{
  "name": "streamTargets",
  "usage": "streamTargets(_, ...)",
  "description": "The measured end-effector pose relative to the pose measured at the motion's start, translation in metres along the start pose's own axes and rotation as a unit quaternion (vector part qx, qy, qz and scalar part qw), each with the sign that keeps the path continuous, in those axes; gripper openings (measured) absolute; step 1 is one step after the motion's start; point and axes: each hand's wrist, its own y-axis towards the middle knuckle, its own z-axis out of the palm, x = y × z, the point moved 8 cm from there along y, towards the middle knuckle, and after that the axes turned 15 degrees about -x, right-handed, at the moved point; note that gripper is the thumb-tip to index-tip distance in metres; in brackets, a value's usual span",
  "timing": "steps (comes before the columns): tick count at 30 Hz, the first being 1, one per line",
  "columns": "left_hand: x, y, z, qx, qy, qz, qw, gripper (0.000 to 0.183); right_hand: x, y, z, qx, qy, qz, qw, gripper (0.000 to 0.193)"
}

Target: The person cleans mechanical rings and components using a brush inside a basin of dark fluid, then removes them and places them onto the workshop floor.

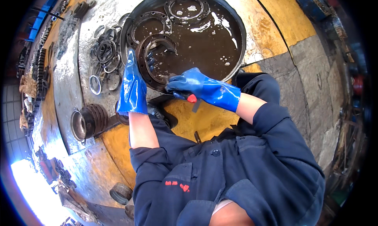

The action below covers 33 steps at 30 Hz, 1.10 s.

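Note:
My left hand [133, 84], in a blue rubber glove, grips the outer edge of a dark metal flange ring [144, 60]. The ring rests partly in dark liquid at the near left of a large round basin [242, 36]. My right hand [187, 83], gloved the same way, is closed at the ring's near edge around a tool with a red end [191, 98]. The tool's kind is mostly hidden by the glove. Farther in the basin lie a second flange ring [151, 14] and a third flange ring [205, 9], both partly under the liquid.
Left of the basin is a pile of metal rings [105, 50]. A ribbed metal cylinder [95, 119] lies by my left forearm, and a short metal ring [121, 193] sits lower left. Worn yellow and grey plates [271, 23] cover the floor.

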Motion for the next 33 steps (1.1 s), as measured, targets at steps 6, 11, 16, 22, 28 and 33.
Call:
streamTargets(6, -0.017, -0.03, 0.009, 0.019, -0.014, 0.036, 0.999, 0.061, -0.045, -0.013, -0.028, 0.022, -0.113, 0.108, 0.987, 0.017)
streamTargets(11, -0.012, -0.02, 0.003, 0.031, -0.021, 0.04, 0.999, 0.061, -0.079, -0.014, -0.071, -0.14, -0.125, 0.36, 0.914, 0.023)
streamTargets(16, -0.008, -0.013, 0.001, 0.016, 0.016, 0.056, 0.998, 0.065, -0.096, 0.038, -0.053, -0.096, 0.103, 0.441, 0.886, 0.022)
streamTargets(22, 0.01, 0.018, -0.009, 0.022, -0.035, -0.004, 0.999, 0.072, -0.062, 0.06, -0.003, -0.184, 0.291, 0.476, 0.809, 0.022)
streamTargets(28, 0.023, 0.046, -0.026, 0.042, -0.014, 0.01, 0.999, 0.074, -0.06, 0.028, 0.011, -0.238, 0.334, 0.517, 0.751, 0.022)
streamTargets(33, 0.014, 0.035, -0.019, 0.032, -0.016, 0.013, 0.999, 0.075, -0.034, 0.05, -0.014, -0.301, 0.352, 0.444, 0.767, 0.024)
